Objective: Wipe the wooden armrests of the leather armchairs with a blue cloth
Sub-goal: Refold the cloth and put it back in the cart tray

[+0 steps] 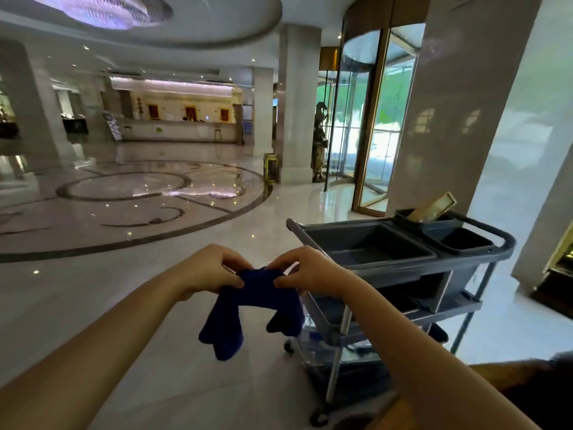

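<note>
You hold the blue cloth (pixel 252 308) in front of you with both hands: your left hand (pixel 210 270) pinches its top edge between thumb and fingers, your right hand (pixel 305 273) pinches the same edge just beside it, and the rest of the cloth hangs down in two loose folds over the marble floor (pixel 130 283). Both hands are closed on fabric — neither is free.

As far as the task goes, you look to be at the very start. The cloth is in hand and seems to be getting opened or refolded, but no leather armchair is clearly in view; a brown shape at the lower right corner might be furniture, though it is too cut off to say. No armrest can be judged wiped, so all the wiping is left.

The grey cleaning cart (pixel 403 262) stands just to your right, its top bins (pixel 366 243) looking empty apart from a gold-framed object in the far bucket.

No brand or label reads here — the reception desk (pixel 179 131) signs are too small and blurred.
</note>
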Demonstrator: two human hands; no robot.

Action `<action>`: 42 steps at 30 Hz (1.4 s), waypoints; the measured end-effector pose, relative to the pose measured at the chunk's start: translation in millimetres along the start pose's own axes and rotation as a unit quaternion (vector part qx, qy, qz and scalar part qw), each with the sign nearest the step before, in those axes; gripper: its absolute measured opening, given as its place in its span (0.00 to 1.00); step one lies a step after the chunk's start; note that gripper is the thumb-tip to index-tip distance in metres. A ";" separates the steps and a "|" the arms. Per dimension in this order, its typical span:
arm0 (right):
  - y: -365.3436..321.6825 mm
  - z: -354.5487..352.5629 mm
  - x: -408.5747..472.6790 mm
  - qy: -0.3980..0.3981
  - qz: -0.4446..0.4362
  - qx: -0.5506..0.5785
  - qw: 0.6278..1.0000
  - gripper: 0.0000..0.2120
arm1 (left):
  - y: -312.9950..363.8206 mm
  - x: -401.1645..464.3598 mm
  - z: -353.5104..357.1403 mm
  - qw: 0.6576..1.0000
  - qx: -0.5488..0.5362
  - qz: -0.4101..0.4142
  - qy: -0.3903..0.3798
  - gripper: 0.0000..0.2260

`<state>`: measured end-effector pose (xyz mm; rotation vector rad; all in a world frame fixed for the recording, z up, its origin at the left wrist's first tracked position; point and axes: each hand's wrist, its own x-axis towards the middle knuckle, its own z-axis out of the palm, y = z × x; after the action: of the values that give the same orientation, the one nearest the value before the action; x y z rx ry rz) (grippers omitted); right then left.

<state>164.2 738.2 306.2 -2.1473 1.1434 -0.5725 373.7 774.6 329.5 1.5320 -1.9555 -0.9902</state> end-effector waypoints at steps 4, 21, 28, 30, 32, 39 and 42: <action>35.9 -16.7 72.6 0.018 0.034 -0.007 0.999 0.14 | -24.2 88.3 -21.3 1.000 -0.003 0.008 -0.023 0.12; 144.6 -171.7 221.6 0.232 0.211 -0.073 0.947 0.14 | 38.3 462.2 -55.3 0.951 0.075 0.204 -0.218 0.13; 211.7 -234.2 245.4 0.290 0.249 -0.103 0.918 0.12 | 78.1 565.3 -22.3 0.926 0.064 0.280 -0.245 0.11; 233.3 -251.4 255.0 0.312 0.247 -0.106 0.911 0.12 | 88.8 594.0 -12.6 0.922 0.067 0.296 -0.239 0.12; 256.8 -265.8 263.8 0.326 0.251 -0.101 0.906 0.13 | 98.8 622.4 -3.1 0.917 0.073 0.308 -0.241 0.13; 346.7 -284.3 287.4 0.361 0.300 -0.072 0.880 0.12 | 97.6 712.7 52.7 0.905 0.114 0.326 -0.250 0.13; 388.5 -272.2 296.6 0.377 0.334 -0.065 0.861 0.12 | 81.0 744.6 84.9 0.894 0.131 0.334 -0.269 0.12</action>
<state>-71.8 234.2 248.9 -1.4419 2.2677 -1.0493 58.7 91.2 284.5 0.5851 -2.8143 -0.9101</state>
